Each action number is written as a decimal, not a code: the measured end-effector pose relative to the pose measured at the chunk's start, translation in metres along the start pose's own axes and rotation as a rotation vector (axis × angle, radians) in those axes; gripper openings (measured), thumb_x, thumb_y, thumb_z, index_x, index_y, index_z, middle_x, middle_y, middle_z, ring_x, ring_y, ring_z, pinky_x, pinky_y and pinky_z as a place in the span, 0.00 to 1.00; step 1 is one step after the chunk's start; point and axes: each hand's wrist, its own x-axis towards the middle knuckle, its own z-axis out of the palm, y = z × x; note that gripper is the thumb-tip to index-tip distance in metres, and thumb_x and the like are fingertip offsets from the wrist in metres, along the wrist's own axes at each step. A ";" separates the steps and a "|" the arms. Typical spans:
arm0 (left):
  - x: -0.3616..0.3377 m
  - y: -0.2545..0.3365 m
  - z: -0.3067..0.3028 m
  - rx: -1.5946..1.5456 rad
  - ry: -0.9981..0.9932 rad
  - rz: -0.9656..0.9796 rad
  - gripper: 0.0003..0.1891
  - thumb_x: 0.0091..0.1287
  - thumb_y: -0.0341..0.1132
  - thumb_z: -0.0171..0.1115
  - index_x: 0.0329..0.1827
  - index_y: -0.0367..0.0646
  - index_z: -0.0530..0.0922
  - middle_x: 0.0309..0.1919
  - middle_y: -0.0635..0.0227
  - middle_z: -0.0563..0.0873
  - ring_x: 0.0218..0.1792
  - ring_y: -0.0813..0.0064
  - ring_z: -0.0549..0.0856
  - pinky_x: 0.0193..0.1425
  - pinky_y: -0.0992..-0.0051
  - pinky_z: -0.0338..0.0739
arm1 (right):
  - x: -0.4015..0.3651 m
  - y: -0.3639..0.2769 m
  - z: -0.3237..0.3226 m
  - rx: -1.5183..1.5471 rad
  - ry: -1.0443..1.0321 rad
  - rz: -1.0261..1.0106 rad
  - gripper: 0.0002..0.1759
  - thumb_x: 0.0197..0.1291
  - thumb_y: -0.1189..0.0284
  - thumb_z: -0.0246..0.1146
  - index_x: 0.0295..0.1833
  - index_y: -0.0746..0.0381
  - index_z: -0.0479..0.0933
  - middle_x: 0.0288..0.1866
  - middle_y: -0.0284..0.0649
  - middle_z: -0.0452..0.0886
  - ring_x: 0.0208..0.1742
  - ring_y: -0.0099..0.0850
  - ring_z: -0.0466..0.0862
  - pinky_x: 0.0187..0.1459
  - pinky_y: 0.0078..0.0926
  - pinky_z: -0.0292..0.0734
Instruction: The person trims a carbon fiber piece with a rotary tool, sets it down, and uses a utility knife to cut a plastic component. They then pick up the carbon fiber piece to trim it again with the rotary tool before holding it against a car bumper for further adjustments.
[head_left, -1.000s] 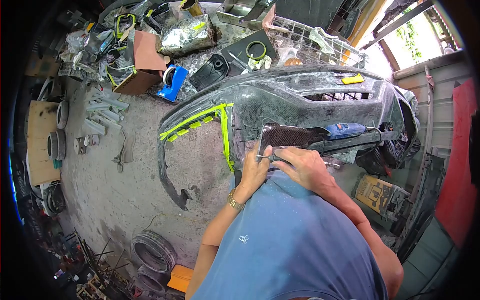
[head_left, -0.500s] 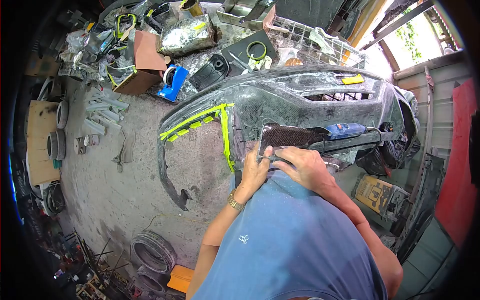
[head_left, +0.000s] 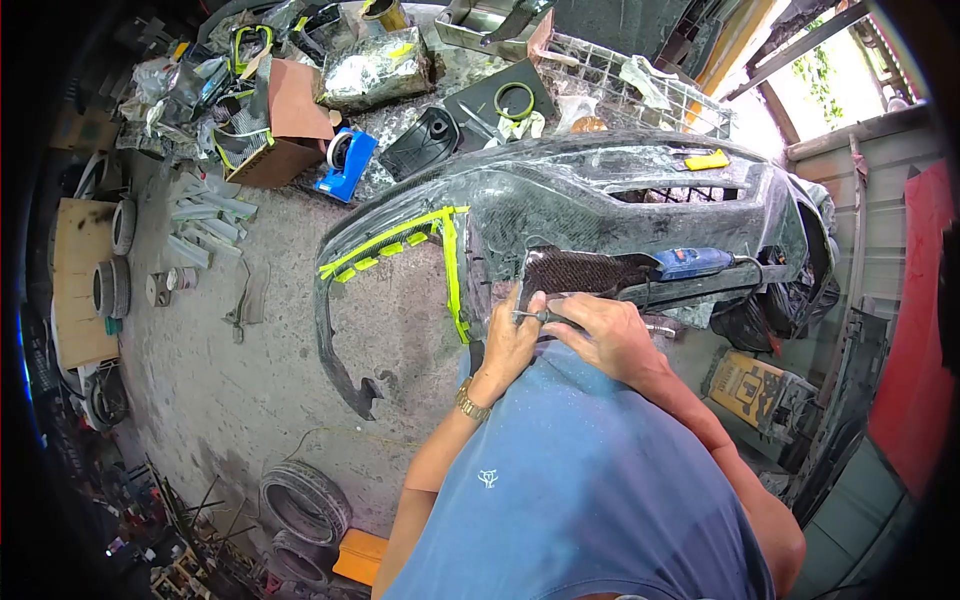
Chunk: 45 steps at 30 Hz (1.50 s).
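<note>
A large carbon-fibre car bumper (head_left: 600, 190) stands in front of me, with yellow-green tape (head_left: 448, 262) along its left opening. A smaller carbon-fibre piece (head_left: 575, 270) lies on its lower edge. My left hand (head_left: 510, 340) and my right hand (head_left: 605, 335) meet just below that piece, both gripping a thin metal tool (head_left: 532, 317) between the fingers. A gold watch is on my left wrist. A blue power tool (head_left: 692, 262) rests on the bumper to the right of my hands.
A cluttered bench behind holds a blue tape dispenser (head_left: 345, 165), a cardboard box (head_left: 285, 125), a wire rack (head_left: 630, 80) and foil-wrapped parts. Tyres (head_left: 305, 505) lie on the concrete floor at the lower left. A yellow scraper (head_left: 705, 159) lies on top of the bumper.
</note>
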 end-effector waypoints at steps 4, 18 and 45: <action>0.001 -0.002 0.001 0.013 -0.004 -0.001 0.13 0.74 0.37 0.56 0.43 0.33 0.78 0.30 0.68 0.82 0.32 0.81 0.76 0.36 0.75 0.73 | 0.001 -0.002 0.000 0.046 0.050 0.004 0.12 0.57 0.68 0.69 0.43 0.62 0.79 0.32 0.39 0.80 0.31 0.40 0.82 0.31 0.34 0.77; 0.002 -0.001 0.001 -0.018 0.002 -0.014 0.12 0.73 0.37 0.56 0.38 0.34 0.77 0.24 0.73 0.78 0.26 0.83 0.71 0.29 0.75 0.68 | -0.002 -0.002 -0.001 0.017 -0.029 0.029 0.12 0.56 0.69 0.69 0.43 0.62 0.79 0.35 0.41 0.81 0.32 0.41 0.83 0.31 0.34 0.77; 0.003 -0.005 0.001 0.025 0.018 0.037 0.21 0.73 0.44 0.55 0.44 0.29 0.77 0.20 0.54 0.80 0.23 0.61 0.79 0.31 0.62 0.71 | -0.001 -0.001 0.002 0.042 0.014 -0.017 0.12 0.60 0.65 0.66 0.43 0.60 0.76 0.32 0.39 0.78 0.31 0.40 0.82 0.30 0.37 0.76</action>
